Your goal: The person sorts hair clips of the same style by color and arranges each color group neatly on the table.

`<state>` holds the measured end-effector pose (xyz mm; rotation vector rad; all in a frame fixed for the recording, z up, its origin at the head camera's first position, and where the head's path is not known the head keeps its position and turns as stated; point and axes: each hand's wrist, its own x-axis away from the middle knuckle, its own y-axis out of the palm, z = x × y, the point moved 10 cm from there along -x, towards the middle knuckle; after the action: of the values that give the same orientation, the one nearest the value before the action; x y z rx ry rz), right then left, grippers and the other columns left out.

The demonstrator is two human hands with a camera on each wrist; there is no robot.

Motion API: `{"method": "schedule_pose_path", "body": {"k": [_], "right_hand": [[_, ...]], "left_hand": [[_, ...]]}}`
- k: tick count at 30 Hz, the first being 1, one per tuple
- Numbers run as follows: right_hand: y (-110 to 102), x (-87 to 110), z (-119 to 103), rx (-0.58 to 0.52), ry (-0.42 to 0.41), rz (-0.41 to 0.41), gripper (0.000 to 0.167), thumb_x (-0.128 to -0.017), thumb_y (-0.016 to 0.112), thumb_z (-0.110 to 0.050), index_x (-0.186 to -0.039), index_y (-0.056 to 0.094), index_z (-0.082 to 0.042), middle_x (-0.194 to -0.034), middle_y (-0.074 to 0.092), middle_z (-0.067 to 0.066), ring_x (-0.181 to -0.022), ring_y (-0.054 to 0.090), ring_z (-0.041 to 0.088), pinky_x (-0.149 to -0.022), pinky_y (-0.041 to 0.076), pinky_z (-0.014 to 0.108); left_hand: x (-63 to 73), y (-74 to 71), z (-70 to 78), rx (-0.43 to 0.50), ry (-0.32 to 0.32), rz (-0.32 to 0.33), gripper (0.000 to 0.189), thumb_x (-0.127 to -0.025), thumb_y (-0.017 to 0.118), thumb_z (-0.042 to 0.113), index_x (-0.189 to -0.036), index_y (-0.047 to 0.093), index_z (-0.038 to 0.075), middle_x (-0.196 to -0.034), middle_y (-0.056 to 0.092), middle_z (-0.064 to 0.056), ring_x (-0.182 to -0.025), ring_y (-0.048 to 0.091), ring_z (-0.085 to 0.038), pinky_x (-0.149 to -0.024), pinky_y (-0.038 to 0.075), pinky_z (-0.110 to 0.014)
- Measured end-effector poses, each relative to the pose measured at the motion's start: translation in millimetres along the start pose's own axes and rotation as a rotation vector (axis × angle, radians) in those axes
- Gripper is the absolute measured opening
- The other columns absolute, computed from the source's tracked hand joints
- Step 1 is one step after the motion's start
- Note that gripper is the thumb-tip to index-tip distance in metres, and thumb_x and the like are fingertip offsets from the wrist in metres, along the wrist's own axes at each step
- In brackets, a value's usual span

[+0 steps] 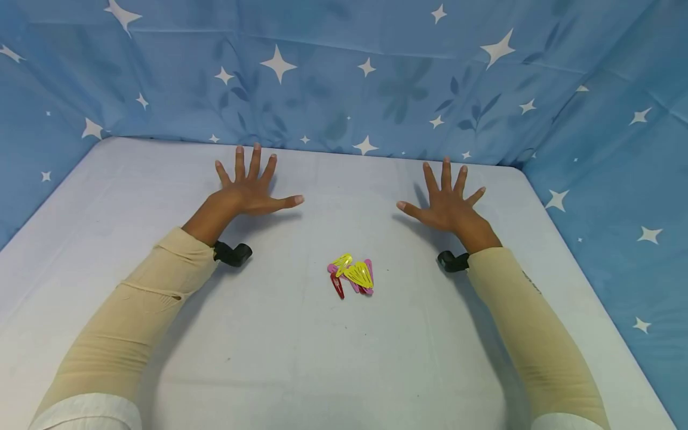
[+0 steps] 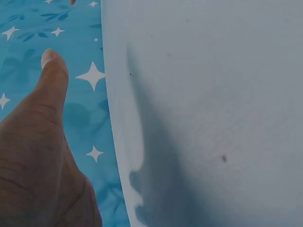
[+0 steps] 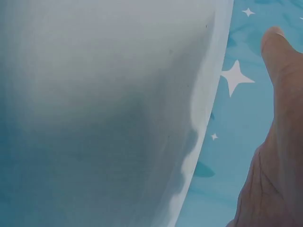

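A small heap of snap hair clips (image 1: 357,276) in yellow, pink and dark red lies on the white-covered table, between the two forearms. Beyond it to the left, my left hand (image 1: 247,192) is spread over the table with fingers straight and thumb pointing inward, holding nothing. My right hand (image 1: 447,204) mirrors it on the far right side, fingers fanned out and nothing in them. Both hands stand well apart from the clips. Each wrist view shows only part of the hand, with the left thumb (image 2: 54,78) and the right thumb (image 3: 279,54) extended and a shadow on the cloth.
The white table (image 1: 301,358) stretches around the clips. A blue curtain (image 1: 322,77) with white stars hangs along the back and the right side. Black wrist cameras (image 1: 233,255) stick out inward below each hand.
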<state>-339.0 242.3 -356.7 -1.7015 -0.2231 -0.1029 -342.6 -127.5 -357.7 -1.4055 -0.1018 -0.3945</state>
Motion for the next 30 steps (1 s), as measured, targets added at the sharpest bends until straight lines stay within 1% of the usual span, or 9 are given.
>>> {"method": "schedule_pose_path", "body": {"k": [5, 8, 10, 13, 15, 17, 21, 26, 30], "right_hand": [[1, -0.5, -4, -0.021, -0.018, -0.013, 0.109, -0.083, 0.040, -0.083, -0.159, -0.010, -0.023, -0.161, -0.029, 0.018, -0.143, -0.030, 0.051, -0.098, -0.015, 0.083], [1, 0.0, -9, -0.047, -0.036, -0.021, 0.106, -0.084, 0.042, -0.079, -0.160, -0.002, -0.021, -0.163, -0.016, 0.022, -0.145, -0.024, 0.052, -0.100, -0.013, 0.083], [1, 1.2, -12, -0.074, -0.053, -0.028, 0.101, -0.086, 0.045, -0.076, -0.161, 0.006, -0.020, -0.164, -0.008, 0.023, -0.146, -0.020, 0.052, -0.102, -0.012, 0.082], [-1, 4.8, -20, -0.128, -0.093, -0.027, 0.090, -0.090, 0.050, -0.067, -0.159, 0.020, -0.018, -0.165, 0.004, 0.023, -0.149, -0.013, 0.051, -0.106, -0.011, 0.079], [-4, 7.9, -26, -0.155, -0.127, -0.014, 0.083, -0.091, 0.054, -0.060, -0.156, 0.028, -0.017, -0.164, 0.011, 0.022, -0.150, -0.007, 0.050, -0.109, -0.009, 0.076], [-7, 11.6, -33, -0.170, -0.173, 0.012, 0.075, -0.093, 0.058, -0.053, -0.153, 0.036, -0.013, -0.162, 0.020, 0.023, -0.150, 0.002, 0.049, -0.112, -0.004, 0.074], [-11, 20.8, -45, -0.238, -0.257, 0.050, 0.061, -0.093, 0.066, -0.038, -0.143, 0.051, -0.006, -0.156, 0.035, 0.023, -0.148, 0.021, 0.047, -0.116, 0.012, 0.068], [-6, 31.2, -53, -0.379, -0.289, 0.018, 0.053, -0.093, 0.070, -0.033, -0.138, 0.058, -0.007, -0.149, 0.048, 0.017, -0.141, 0.039, 0.037, -0.114, 0.031, 0.059], [-1, 39.3, -60, -0.432, -0.312, -0.001, 0.044, -0.093, 0.069, -0.028, -0.133, 0.062, -0.009, -0.135, 0.061, 0.012, -0.123, 0.055, 0.030, -0.104, 0.045, 0.050]], "left_hand": [[-1.4, 3.1, 6.1, -0.015, 0.019, 0.005, 0.125, -0.070, 0.028, 0.098, -0.156, -0.019, 0.021, -0.155, -0.042, -0.009, -0.140, -0.041, -0.038, -0.103, -0.023, -0.074], [-2.7, 3.8, 14.6, 0.008, 0.069, 0.012, 0.124, -0.072, 0.033, 0.096, -0.158, -0.014, 0.021, -0.159, -0.035, -0.011, -0.145, -0.034, -0.037, -0.106, -0.021, -0.073], [-3.3, 2.8, 23.9, 0.071, 0.132, 0.022, 0.117, -0.078, 0.041, 0.088, -0.160, -0.004, 0.019, -0.164, -0.021, -0.014, -0.151, -0.020, -0.037, -0.111, -0.014, -0.071], [-0.4, -2.0, 40.9, 0.208, 0.258, 0.049, 0.099, -0.086, 0.055, 0.071, -0.159, 0.020, 0.012, -0.166, 0.012, -0.016, -0.154, 0.008, -0.035, -0.120, 0.004, -0.062], [2.9, -7.0, 50.6, 0.288, 0.333, 0.086, 0.085, -0.089, 0.063, 0.058, -0.152, 0.037, 0.008, -0.159, 0.032, -0.016, -0.149, 0.026, -0.033, -0.121, 0.019, -0.055], [7.1, -12.3, 57.7, 0.348, 0.387, 0.133, 0.073, -0.090, 0.067, 0.050, -0.145, 0.049, 0.006, -0.151, 0.046, -0.014, -0.143, 0.038, -0.030, -0.117, 0.031, -0.051], [14.9, -17.1, 68.6, 0.459, 0.454, 0.185, 0.061, -0.088, 0.072, 0.042, -0.135, 0.060, 0.005, -0.137, 0.061, -0.011, -0.126, 0.055, -0.027, -0.107, 0.044, -0.046], [23.0, -11.2, 80.3, 0.560, 0.509, 0.140, 0.059, -0.082, 0.079, 0.037, -0.131, 0.064, 0.006, -0.121, 0.069, -0.010, -0.103, 0.066, -0.020, -0.093, 0.054, -0.040], [30.2, -7.9, 89.8, 0.622, 0.550, 0.095, 0.057, -0.081, 0.081, 0.031, -0.129, 0.065, 0.006, -0.116, 0.071, -0.011, -0.096, 0.068, -0.017, -0.092, 0.055, -0.038]]}}
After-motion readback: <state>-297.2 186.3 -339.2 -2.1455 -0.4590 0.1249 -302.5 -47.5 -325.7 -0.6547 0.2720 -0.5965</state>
